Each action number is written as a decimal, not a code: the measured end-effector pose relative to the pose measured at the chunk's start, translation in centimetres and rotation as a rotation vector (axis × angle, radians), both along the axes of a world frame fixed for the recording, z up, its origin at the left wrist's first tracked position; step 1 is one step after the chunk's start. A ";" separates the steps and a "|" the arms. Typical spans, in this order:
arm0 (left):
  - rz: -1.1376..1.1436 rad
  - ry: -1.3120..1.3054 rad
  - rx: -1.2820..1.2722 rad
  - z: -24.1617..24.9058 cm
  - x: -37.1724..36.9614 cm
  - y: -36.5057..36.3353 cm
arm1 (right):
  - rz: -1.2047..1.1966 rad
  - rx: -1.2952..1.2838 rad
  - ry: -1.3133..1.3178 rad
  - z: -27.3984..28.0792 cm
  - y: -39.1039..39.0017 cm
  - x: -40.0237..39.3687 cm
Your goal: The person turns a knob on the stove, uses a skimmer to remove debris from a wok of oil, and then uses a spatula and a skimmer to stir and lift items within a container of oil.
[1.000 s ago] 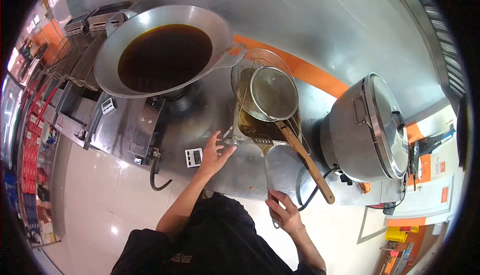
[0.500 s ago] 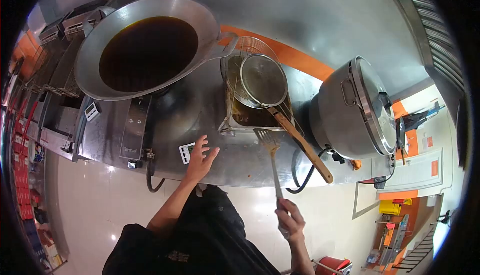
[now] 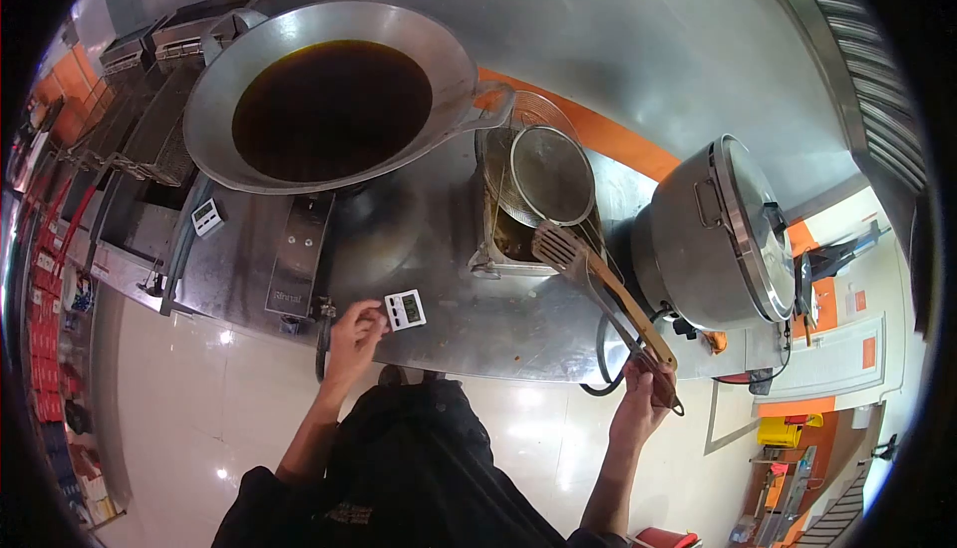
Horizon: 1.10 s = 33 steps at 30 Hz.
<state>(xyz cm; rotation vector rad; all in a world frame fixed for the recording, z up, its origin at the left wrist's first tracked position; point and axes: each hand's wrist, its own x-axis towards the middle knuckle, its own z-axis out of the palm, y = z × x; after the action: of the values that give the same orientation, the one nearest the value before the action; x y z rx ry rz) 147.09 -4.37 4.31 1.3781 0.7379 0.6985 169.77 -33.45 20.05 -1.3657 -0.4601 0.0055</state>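
And here the right hand [image 3: 646,396] is holding the action, its fingers wrapping the brown handle of a slotted spatula [image 3: 561,249] near the looped end. That's the step in hand, by the look of it: the spatula is being held out at the front of the counter [image 3: 469,321], its slotted head pointing toward the metal tray [image 3: 520,271] and overlapping the wooden handle [image 3: 633,307] of the round strainer [image 3: 551,177]. Is it touching that wood or hanging just above? From this angle, I cannot tell!

Over on the other side, the left hand [image 3: 357,339] is hovering by the counter's front edge, fingers curling inward, right beside the white timer [image 3: 405,311]. Nothing is showing in its grip; whether the fingers are fully closing, or brushing the timer, the view isn't giving away.

Behind all this, the big wok [image 3: 214,114] is sitting at the left with its dark liquid [image 3: 334,109], the lidded pot [image 3: 690,249] is standing at the right, and the strainer is resting above the tray between them. As I'm judging it, any lift of the spatula is calling for a firm right grip and a clean path off the strainer's handle, while any press on the timer is calling for one straightened left finger.
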 end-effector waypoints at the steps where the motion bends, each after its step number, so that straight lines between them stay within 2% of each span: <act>1: 0.046 0.011 -0.036 0.4 -0.7 0.3 | -0.011 0.029 0.017 0.0 0.3 0.1; 6: 0.225 -0.068 -0.041 2.1 -4.6 2.2 | -0.002 0.001 -0.042 0.6 1.4 0.6; 9: 0.617 -0.075 0.104 0.0 -8.2 4.4 | 0.053 0.018 -0.207 1.2 1.9 2.4; 10: 0.648 -0.079 0.118 -1.7 -9.8 5.4 | 0.063 0.027 -0.276 2.1 2.4 3.1; 12: 1.058 0.006 0.247 -6.5 -13.4 7.9 | -0.021 0.099 -0.357 3.9 3.5 4.7; 13: 1.077 0.001 0.256 -7.8 -14.9 8.7 | 0.030 0.137 -0.394 5.9 4.7 4.9; 14: 1.237 0.189 0.247 -8.8 -16.3 9.3 | 0.077 0.149 -0.444 7.9 6.1 5.5; 15: 1.390 0.381 0.232 -9.8 -17.2 10.1 | -0.023 0.108 -0.417 9.6 7.8 5.6; 16: 1.406 0.373 0.235 -11.1 -17.6 11.4 | -0.122 0.068 -0.389 11.2 10.1 5.6; 18: 1.384 0.513 0.016 -12.9 -18.3 13.5 | -0.090 0.125 -0.353 13.9 15.7 5.1; 19: 1.331 0.407 -0.104 -10.9 -17.1 13.8 | -0.023 0.096 -0.357 14.8 18.9 4.7; 21: 1.356 0.438 -0.094 -14.4 -16.0 16.1 | 0.138 0.049 -0.348 15.9 24.9 3.8; 22: 1.366 0.472 -0.083 -15.7 -15.7 17.1 | 0.230 0.031 -0.334 15.5 27.8 3.7; 24: 1.384 0.511 -0.145 -15.3 -15.1 17.5 | 0.420 0.056 -0.197 13.5 33.6 4.0; 26: 1.396 0.549 -0.210 -14.7 -14.2 17.5 | 0.524 0.013 -0.199 11.2 37.9 3.7; 29: 1.478 0.562 -0.190 -13.5 -13.5 17.1 | 0.517 -0.058 -0.113 7.7 42.7 4.7; 33: 1.434 0.503 -0.272 -11.0 -13.4 16.8 | 0.533 -0.126 -0.120 7.6 43.8 4.7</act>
<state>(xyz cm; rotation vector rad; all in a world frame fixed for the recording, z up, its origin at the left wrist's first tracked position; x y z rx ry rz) 133.73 12.44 -6.70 0.5772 2.1928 1.2590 174.45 10.31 27.60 -1.3346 -0.9268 0.3973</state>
